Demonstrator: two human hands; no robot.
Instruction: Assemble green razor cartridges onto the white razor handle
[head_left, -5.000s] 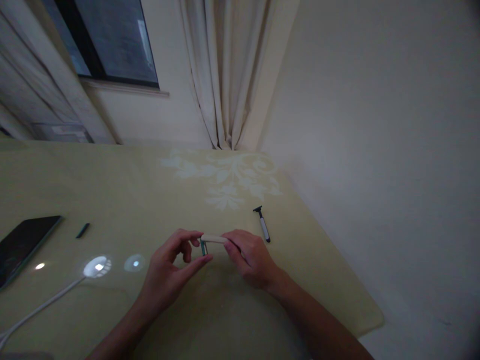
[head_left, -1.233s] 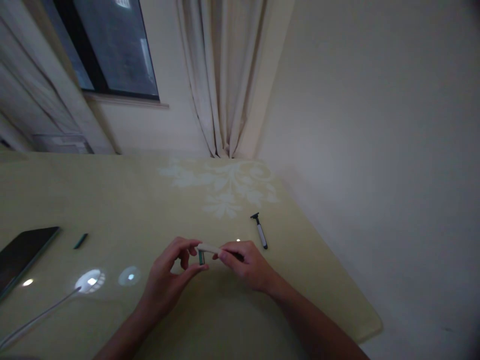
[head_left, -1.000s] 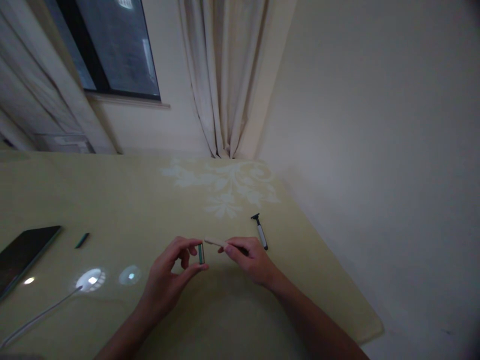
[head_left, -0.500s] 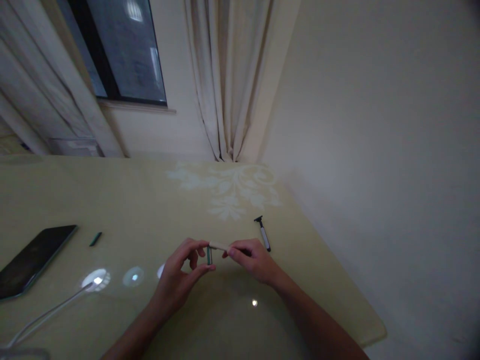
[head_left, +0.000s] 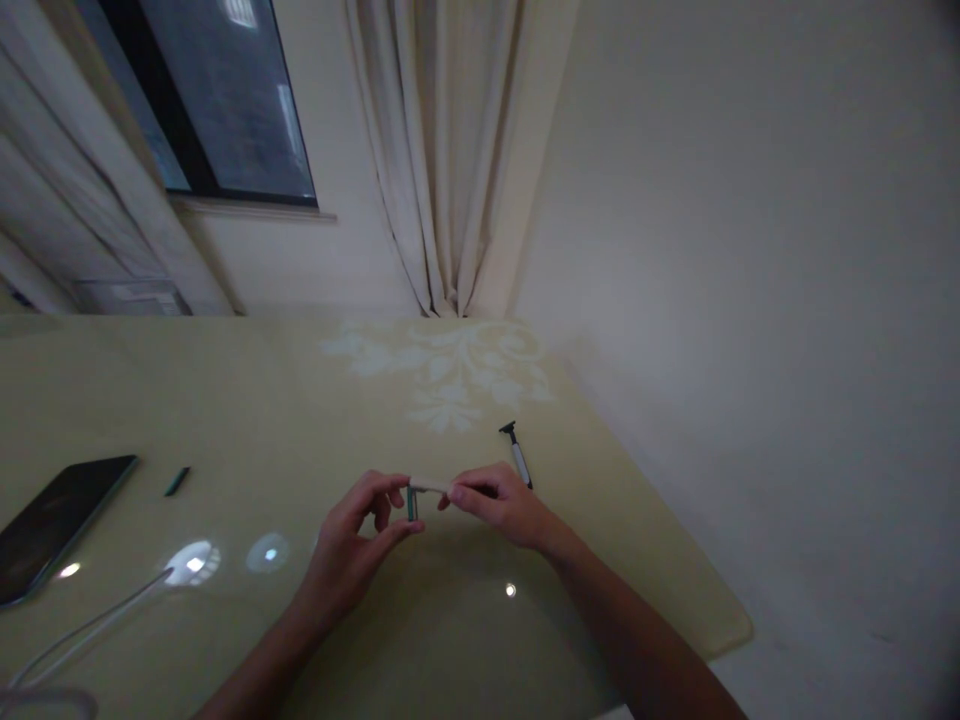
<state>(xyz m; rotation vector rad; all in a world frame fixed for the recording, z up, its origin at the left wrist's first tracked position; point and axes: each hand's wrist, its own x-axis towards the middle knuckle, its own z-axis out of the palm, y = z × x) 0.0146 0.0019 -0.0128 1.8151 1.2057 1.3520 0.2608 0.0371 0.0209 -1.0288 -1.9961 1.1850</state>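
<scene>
Between the thumb and fingertips of my left hand (head_left: 356, 540) stands a small, narrow green piece (head_left: 411, 503) with a pale edge; it is too small to name. My right hand (head_left: 502, 505) is closed on a slim cream-coloured stick (head_left: 430, 485). The stick's far end meets the top of the green piece, by my left fingertips. Both are held above the table, and the rest of the stick is hidden in my right hand. Just beyond my right hand lies a razor (head_left: 517, 453) with a black head and a grey handle.
On the glossy yellowish table (head_left: 247, 410), a small dark green bar (head_left: 177, 481) lies at the left. Beside it is a dark phone or tablet (head_left: 60, 520). A white cable (head_left: 97, 625) runs at the lower left. A wall (head_left: 712, 300) borders the table's right side; curtains (head_left: 442, 150) hang behind.
The view has shifted slightly, so everything sits a little further left. Both hands keep their grips; the stick now lies more level across the top of the green piece.
</scene>
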